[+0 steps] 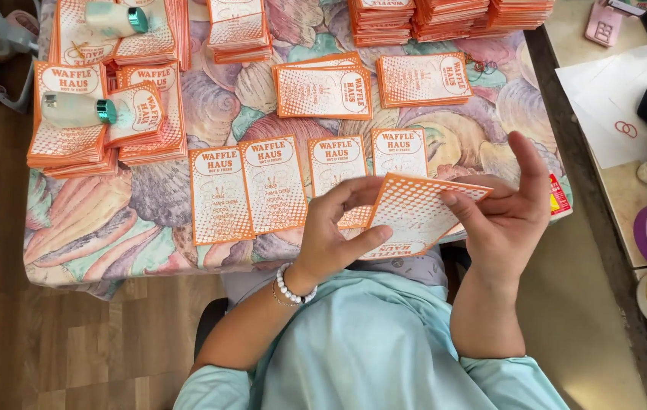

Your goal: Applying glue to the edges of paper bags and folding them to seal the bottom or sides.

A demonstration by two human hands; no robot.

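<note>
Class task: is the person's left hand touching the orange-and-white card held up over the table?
Touching. The head view shows the left hand with its thumb pressed on the card.

Card you hold (pixel 418 212): orange and white, dotted grid.
Cards before you (pixel 246 190): white with orange borders and lettering.
Your tablecloth (pixel 209 106): pastel seashell print in pink, teal, cream.
Your bracelet (pixel 290 287): white beads.
Your shirt (pixel 369 342): pale blue.
Bottle caps beside you (pixel 106 111): teal.
</note>
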